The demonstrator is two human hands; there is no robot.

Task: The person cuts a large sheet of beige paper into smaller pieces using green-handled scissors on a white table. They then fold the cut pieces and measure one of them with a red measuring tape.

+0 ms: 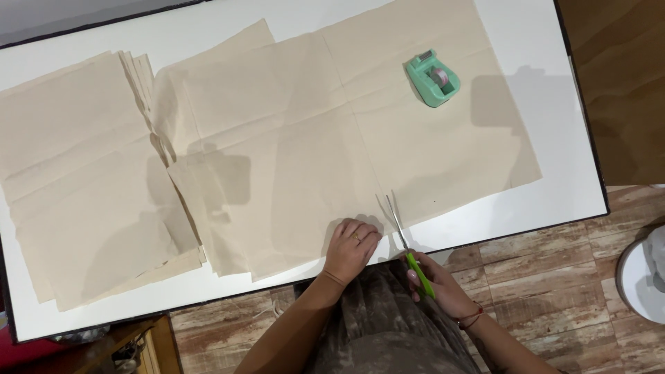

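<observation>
Right hand [443, 287] grip around green-handled scissors [409, 249] (blades parted), left hand [352, 246] flat on creased beige paper [312, 152].

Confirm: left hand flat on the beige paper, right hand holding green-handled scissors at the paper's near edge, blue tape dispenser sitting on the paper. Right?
Not quite. The tape dispenser is mint green, not blue, as the head view shows. The rest holds: left hand flat on the beige paper, right hand holding the green-handled scissors at its near edge.

head view — from above, facing straight down | near | table [554, 201] fills most of frame
</observation>
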